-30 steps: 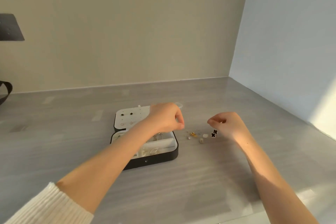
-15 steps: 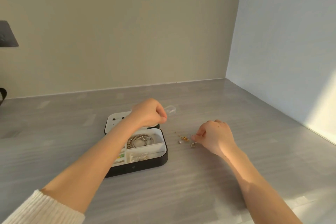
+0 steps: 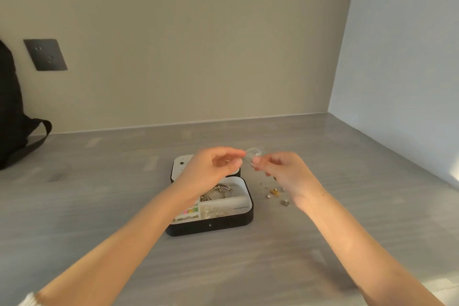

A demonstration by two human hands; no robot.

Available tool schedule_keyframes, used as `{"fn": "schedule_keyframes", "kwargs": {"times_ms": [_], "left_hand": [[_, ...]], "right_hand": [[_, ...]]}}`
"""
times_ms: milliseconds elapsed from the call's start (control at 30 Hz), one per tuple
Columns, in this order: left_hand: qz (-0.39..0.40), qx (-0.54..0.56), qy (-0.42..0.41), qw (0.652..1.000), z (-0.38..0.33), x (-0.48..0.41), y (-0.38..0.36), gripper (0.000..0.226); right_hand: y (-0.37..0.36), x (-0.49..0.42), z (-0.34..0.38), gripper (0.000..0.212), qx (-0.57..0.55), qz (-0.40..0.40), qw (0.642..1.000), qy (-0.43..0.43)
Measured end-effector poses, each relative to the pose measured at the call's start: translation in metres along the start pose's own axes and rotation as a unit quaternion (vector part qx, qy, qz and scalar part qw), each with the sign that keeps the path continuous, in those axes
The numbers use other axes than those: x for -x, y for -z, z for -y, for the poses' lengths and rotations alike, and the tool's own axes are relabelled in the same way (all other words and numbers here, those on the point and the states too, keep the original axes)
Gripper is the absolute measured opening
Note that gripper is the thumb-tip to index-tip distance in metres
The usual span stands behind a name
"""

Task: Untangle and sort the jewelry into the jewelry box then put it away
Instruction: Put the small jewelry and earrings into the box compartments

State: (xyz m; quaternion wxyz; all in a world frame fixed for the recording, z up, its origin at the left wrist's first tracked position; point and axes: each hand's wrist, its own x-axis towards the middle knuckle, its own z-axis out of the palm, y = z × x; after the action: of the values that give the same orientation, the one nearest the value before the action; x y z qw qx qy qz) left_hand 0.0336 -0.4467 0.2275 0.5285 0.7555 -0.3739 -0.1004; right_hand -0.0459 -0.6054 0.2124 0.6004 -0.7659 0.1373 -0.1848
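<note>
A black jewelry box with a white inside lies open on the grey counter. Silver bangles fill its back compartment, with small colourful pieces at the front left. My left hand and my right hand meet above the box's lid and both pinch a small clear plastic piece between thumb and fingers. Loose earrings, gold and silver, lie scattered on the counter just right of the box, below my right wrist.
A black bag leans against the wall at the far left, under a dark wall socket. A white side wall closes the counter on the right.
My right hand has left the loose earrings and risen to join my left hand. Both now hold the clear piece between them. The view has shifted left.
</note>
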Motion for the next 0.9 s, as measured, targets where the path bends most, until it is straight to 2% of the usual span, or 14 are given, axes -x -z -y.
{"fn": "schedule_keyframes", "kwargs": {"times_ms": [67,133,233,300,367,500,600,700,800,900], "left_hand": [[-0.041,0.027,-0.021,0.999,0.005,0.005,-0.001,0.017],[-0.11,0.046,-0.03,0.992,0.01,0.009,0.004,0.016],[-0.182,0.07,-0.021,0.981,0.023,0.016,0.015,0.01],[-0.215,0.076,-0.007,0.974,0.032,0.016,0.024,0.009],[-0.226,0.052,-0.029,0.972,0.04,0.017,0.032,0.008],[-0.224,-0.152,-0.172,0.947,0.055,0.017,0.044,0.009],[-0.178,-0.165,-0.209,0.947,0.058,0.017,0.044,0.014],[-0.153,-0.127,-0.214,0.956,0.055,0.018,0.045,0.023],[-0.15,-0.116,-0.226,0.955,0.054,0.021,0.047,0.03],[-0.148,-0.116,-0.206,0.96,0.055,0.023,0.046,0.024]], "right_hand": [[-0.025,-0.003,0.009,0.022,-0.098,0.069,0.992,-0.043],[-0.046,-0.01,0.015,0.02,-0.21,0.111,0.965,-0.112],[-0.072,-0.017,0.022,0.016,-0.325,0.147,0.908,-0.218],[-0.086,-0.02,0.024,0.014,-0.36,0.158,0.888,-0.236],[-0.094,-0.022,0.022,0.014,-0.353,0.163,0.895,-0.219],[-0.092,-0.018,0.014,0.015,-0.247,0.176,0.943,-0.137],[-0.085,-0.015,0.011,0.017,-0.19,0.198,0.957,-0.09],[-0.084,-0.015,0.012,0.017,-0.234,0.227,0.942,-0.081],[-0.088,-0.012,0.014,0.016,-0.285,0.275,0.911,-0.119],[-0.087,-0.013,0.012,0.016,-0.281,0.294,0.906,-0.114]]}}
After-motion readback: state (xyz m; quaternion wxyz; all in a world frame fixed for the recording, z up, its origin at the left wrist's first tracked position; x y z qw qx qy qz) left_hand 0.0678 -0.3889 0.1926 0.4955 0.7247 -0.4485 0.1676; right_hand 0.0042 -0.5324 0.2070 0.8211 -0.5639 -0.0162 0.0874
